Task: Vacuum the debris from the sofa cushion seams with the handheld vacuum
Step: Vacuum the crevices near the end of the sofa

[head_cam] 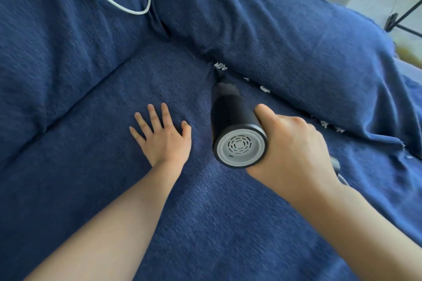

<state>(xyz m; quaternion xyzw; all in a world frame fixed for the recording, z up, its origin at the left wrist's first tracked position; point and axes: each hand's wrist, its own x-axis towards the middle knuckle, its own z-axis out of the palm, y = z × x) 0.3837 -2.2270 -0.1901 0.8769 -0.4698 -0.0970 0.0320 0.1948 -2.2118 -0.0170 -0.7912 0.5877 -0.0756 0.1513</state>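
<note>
Right hand (294,143) wrapped around the rear of the black handheld vacuum (233,121), its grey vented end cap facing the camera. The nozzle points into the seam (285,102) where the blue seat cushion (114,189) meets the arm bolster (319,64). White debris (220,66) lies just beyond the nozzle tip, with more flecks along the seam on the vacuum's right; contact with the fabric is possibly made, though blurred. Left of the vacuum, the left hand (162,137) rests flat, fingers spread, on the cushion. A white cable (127,7) loops over the backrest, well beyond the vacuum.
</note>
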